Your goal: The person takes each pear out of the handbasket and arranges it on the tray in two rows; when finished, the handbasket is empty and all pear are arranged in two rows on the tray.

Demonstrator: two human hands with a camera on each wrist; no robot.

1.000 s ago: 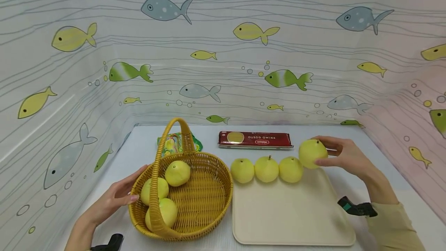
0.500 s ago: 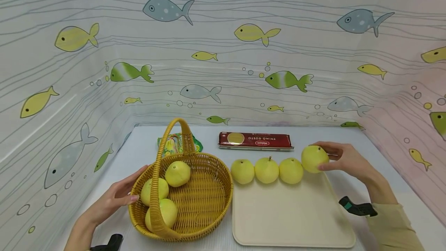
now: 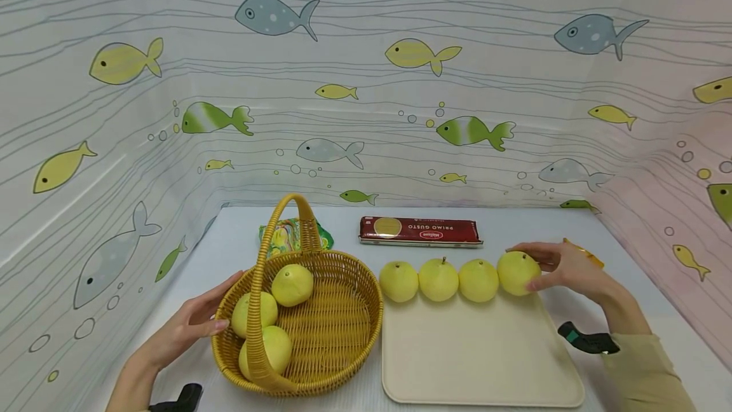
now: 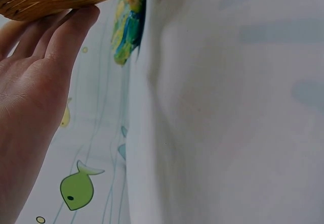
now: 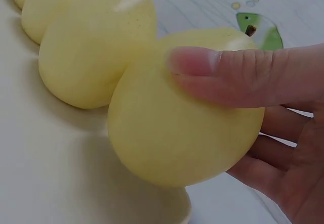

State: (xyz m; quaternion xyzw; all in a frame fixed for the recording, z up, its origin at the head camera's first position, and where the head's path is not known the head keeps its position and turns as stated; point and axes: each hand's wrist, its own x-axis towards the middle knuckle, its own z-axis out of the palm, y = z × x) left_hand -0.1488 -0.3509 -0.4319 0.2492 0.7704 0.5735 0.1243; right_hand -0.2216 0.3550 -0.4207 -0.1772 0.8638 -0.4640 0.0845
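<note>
Head view: a wicker basket [image 3: 320, 329] with a tall handle holds three yellow pears [image 3: 292, 285]. Just right of the basket, a cream tray [image 3: 480, 361] carries four pears in a row along its far edge. The right hand [image 3: 566, 266] grips the rightmost pear [image 3: 517, 272], thumb and fingers curled around it. The left hand [image 3: 191, 326] rests flat against the basket's left wall, fingers straight.

Around me a pale curtain [image 3: 366, 81] printed with green, yellow and grey-blue fish, bubbles and thin wavy lines closes in the far side and the left. On the right it takes a pinkish cast. My counter [image 3: 515, 224] is a smooth white surface, evenly lit, with only soft shadows.
</note>
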